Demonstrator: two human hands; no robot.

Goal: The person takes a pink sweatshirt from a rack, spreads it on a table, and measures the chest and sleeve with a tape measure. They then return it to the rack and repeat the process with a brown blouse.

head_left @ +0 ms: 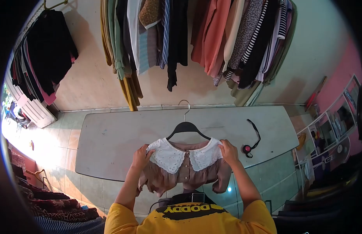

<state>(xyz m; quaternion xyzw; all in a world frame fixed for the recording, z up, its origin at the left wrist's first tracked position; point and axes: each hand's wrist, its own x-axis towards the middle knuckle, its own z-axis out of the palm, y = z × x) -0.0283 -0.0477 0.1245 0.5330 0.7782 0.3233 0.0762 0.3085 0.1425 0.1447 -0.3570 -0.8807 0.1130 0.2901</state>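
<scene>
A brown blouse (180, 174) with a wide white eyelet collar and a buttoned front hangs on a black clothes hanger (184, 127) with a metal hook. My left hand (141, 156) grips the blouse at the shoulder on the left side of the view, fingers closed on the collar's edge. At the opposite shoulder, my right hand (229, 151) is closed on the cloth in the same way. The hanger's bar runs into the neckline, and its ends are hidden under the collar. The blouse's lower part droops over the table's near edge.
A long pale table (107, 144) spans the middle. On its right lies a small black round object with a pink centre (247, 149) and a strap. Clothes (212, 35) hang along the wall, more clothes (48, 46) at far left. Folded fabrics (64, 208) sit lower left; a white-framed shelf (329, 124) stands right.
</scene>
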